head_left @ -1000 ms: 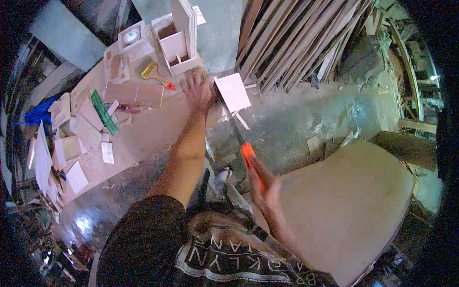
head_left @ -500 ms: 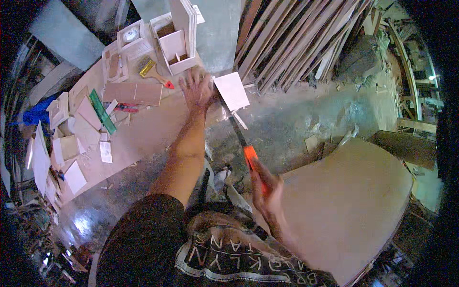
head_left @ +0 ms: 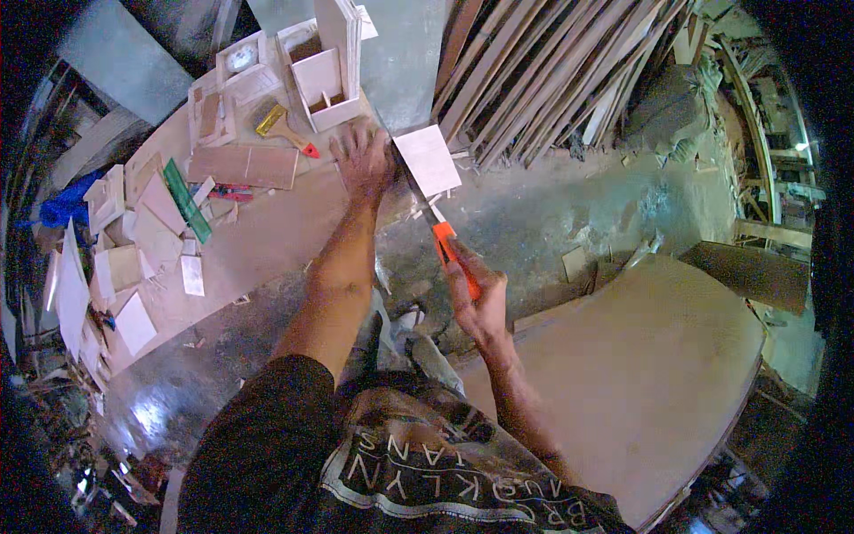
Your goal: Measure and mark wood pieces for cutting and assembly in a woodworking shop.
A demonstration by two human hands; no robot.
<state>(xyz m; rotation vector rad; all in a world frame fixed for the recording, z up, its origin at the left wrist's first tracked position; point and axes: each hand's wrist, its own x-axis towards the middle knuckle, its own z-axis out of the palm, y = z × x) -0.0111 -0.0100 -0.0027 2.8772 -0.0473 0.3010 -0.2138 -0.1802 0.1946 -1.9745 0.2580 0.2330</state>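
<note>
My right hand (head_left: pixel 485 304) is wrapped round the orange handle of a handsaw (head_left: pixel 444 233). The saw's dark blade runs up and left, along the left edge of a pale, squarish thin board (head_left: pixel 428 161) that juts out past the worktable's edge. Beside the blade, my left hand (head_left: pixel 365 167) lies on the table with its fingers spread; what is under its palm is hidden. A paintbrush (head_left: pixel 277 125) with a red-tipped handle and a small wooden box with compartments (head_left: pixel 331 114) rest just beyond that hand.
The worktable (head_left: pixel 267 231) carries a brown panel (head_left: pixel 242 166), a green strip (head_left: pixel 186 203) and several wood offcuts at the left. Long wooden strips (head_left: pixel 543 80) are stacked at the back. A large curved board (head_left: pixel 640 383) lies to the right, above the floor.
My right hand has pushed the saw up and left, so the handle is nearer the board. A thin sliver under the board shows less. My left hand stays at the same spot.
</note>
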